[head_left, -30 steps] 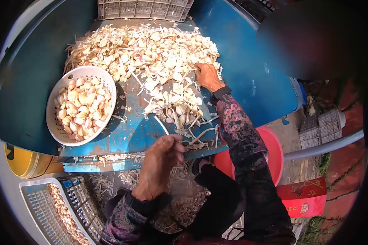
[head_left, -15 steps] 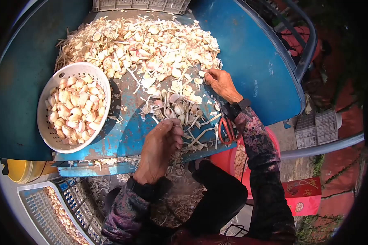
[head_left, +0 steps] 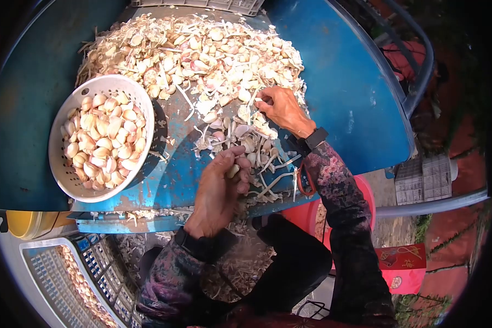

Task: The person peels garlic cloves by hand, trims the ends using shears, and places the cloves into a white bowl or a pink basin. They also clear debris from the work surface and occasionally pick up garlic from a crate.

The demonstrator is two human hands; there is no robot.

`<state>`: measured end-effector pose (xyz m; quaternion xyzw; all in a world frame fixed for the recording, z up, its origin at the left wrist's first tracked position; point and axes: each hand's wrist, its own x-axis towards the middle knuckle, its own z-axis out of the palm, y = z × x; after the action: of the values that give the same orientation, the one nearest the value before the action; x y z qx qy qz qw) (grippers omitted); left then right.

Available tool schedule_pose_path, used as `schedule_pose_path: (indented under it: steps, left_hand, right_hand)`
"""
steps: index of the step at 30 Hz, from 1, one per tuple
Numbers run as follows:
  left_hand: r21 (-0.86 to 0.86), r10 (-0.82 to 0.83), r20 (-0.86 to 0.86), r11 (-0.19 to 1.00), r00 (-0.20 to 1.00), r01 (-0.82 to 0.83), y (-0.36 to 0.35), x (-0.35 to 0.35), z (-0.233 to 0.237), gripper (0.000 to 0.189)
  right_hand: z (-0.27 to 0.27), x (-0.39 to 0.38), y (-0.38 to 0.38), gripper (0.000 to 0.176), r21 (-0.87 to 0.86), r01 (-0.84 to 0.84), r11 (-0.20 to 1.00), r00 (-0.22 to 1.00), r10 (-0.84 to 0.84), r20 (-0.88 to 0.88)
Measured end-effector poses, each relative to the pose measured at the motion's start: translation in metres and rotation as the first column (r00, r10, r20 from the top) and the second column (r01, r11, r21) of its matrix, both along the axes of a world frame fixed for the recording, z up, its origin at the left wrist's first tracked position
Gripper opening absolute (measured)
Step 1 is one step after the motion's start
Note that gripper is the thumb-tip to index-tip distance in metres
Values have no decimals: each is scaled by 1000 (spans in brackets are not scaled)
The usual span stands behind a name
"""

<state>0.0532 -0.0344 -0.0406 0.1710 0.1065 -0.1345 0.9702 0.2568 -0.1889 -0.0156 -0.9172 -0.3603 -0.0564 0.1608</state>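
Observation:
My left hand is curled, with a garlic clove held between thumb and fingers. Beyond it lies a small heap of unpeeled cloves and stalks on the blue metal tabletop. At the near edge of the large garlic pile, my right hand has its thumb and fingertips drawn together. What sits in that pinch is too small to make out. To the left, a white colander full of garlic cloves rests on the tabletop.
Orange-handled scissors lie partly hidden by my right sleeve. Below the table's edge are a pink tub, a yellow bucket and a plastic crate with cloves. Another crate stands behind the pile.
My right hand has moved left along the pile's near edge. My left hand has shifted slightly, and a clove now shows in its fingers. The view has shifted a little.

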Motion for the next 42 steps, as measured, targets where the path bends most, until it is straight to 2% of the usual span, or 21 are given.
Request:
schedule_pose_path:
  steps: [2, 4, 6, 8, 10, 12, 13, 14, 16, 17, 21, 25, 27, 28, 30, 32, 34, 36, 38, 40, 42]
  left_hand:
    - [59, 37, -81, 998, 996, -32, 4, 1, 8, 23]
    - [38, 55, -83, 998, 995, -51, 6, 4, 9, 23]
    - [12, 68, -82, 998, 994, -68, 7, 5, 6, 23]
    - [10, 25, -8, 1000, 1000, -24, 10, 5, -1, 27]
    - [36, 46, -33, 998, 998, -45, 10, 7, 7, 29]
    - [63, 66, -62, 996, 996, -62, 11, 8, 9, 32]
    - [60, 64, -49, 996, 997, -61, 11, 9, 8, 35]
    - [57, 61, -36, 997, 997, -59, 11, 9, 8, 37]
    - [52, 57, -35, 997, 998, -55, 11, 9, 7, 37]
    - [47, 56, -31, 997, 998, -54, 12, 9, 6, 37]
    - [51, 51, -21, 997, 998, -50, 12, 10, 3, 38]
    - [38, 58, -45, 998, 997, -57, 11, 11, 5, 34]
    - [38, 44, -27, 998, 999, -43, 12, 10, 4, 36]
    - [36, 44, -27, 998, 999, -43, 12, 10, 4, 35]
    - [33, 41, -27, 999, 999, -40, 11, 9, 4, 34]
    - [11, 31, -11, 999, 999, -31, 12, 8, 4, 31]
    - [6, 48, -20, 999, 999, -48, 11, 8, 5, 30]
    - [2, 51, -32, 999, 998, -51, 11, 6, 6, 30]
    - [4, 59, -97, 998, 993, -59, 9, 4, 12, 29]
    - [1, 47, -89, 999, 995, -47, 8, 2, 11, 29]
    - [-6, 39, -74, 999, 997, -40, 6, 1, 11, 28]
  right_hand:
    - [1, -2, 0, 26, -59, -2, 998, 999, 5, 53]
    - [12, -13, -4, 27, 5, 122, 993, 974, -119, -193]
    - [24, -21, -11, 27, -3, 170, 985, 960, -166, -223]
    - [30, -25, -19, 28, 76, 240, 968, 951, -218, -219]
    - [35, -30, -17, 26, 85, 277, 957, 932, -246, -266]
    - [44, -41, -10, 23, 156, 273, 949, 876, -179, -448]
    - [54, -47, -1, 23, 154, 352, 923, 758, -185, -626]
    - [52, -46, 0, 23, 152, 353, 923, 756, -185, -628]
    - [46, -39, 0, 24, 367, 436, 821, 605, 34, -795]
    - [44, -34, -2, 25, 364, 473, 802, 555, 49, -830]
    - [40, -37, -6, 22, 417, 514, 749, 496, 137, -857]
    - [46, -40, -9, 23, 444, 541, 714, 539, 111, -835]
    - [56, -46, -10, 28, 468, 586, 662, 402, 264, -877]
    - [55, -48, -11, 28, 467, 586, 663, 403, 261, -877]
    - [54, -54, -11, 27, 498, 627, 599, 338, 367, -867]
    - [60, -69, -7, 28, 488, 642, 592, 314, 377, -871]
    - [76, -98, 5, 31, 561, 560, 610, 328, 459, -826]
    - [106, -139, 25, 30, 656, 410, 634, 214, 633, -744]
    - [127, -175, 40, 25, 761, 250, 599, 13, 783, -621]
    - [137, -199, 52, 25, 862, 73, 501, -89, 864, -495]
    - [132, -232, 83, 28, 965, 241, 107, -52, 994, -97]
